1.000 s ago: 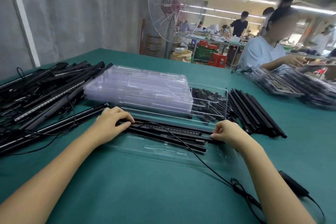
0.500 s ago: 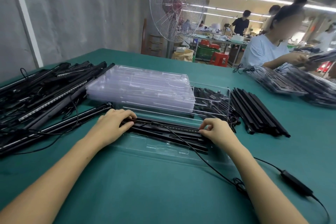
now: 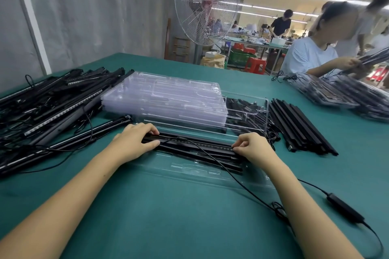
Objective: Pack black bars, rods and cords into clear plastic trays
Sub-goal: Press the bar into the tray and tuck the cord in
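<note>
Both hands are down on the open clear tray (image 3: 190, 171), dead centre on the green table (image 3: 168, 221). The left hand (image 3: 134, 143) clasps the nine o'clock end of the black bars (image 3: 195, 144), fingers bent over the far edge and thumb tucked against the near side. The right hand (image 3: 255, 147) is curled tight at the three o'clock end, thumb and fingertips pinching a bar tip. The bars lie lengthways across the tray's far half, and this looks like seating them into their channels.

The cord (image 3: 252, 190) is not packed: it trails out of the tray towards five o'clock, across the table to the power adapter (image 3: 344, 208), well outside the plastic. The moulded pockets along the tray's near half show nothing in them, so I'd call this tray roughly half done, with cord and adapter to come.

Plenty left overall. At nine to ten o'clock sits a big loose pile of bars and cables (image 3: 52, 101). At twelve, a stack of empty trays (image 3: 164, 99). At two, another tray of small black parts (image 3: 246, 109), and at three a bundle of black rods (image 3: 299, 124). Finished-looking packs (image 3: 336, 94) are heaped further off at two o'clock, beside a second worker (image 3: 309, 54).
</note>
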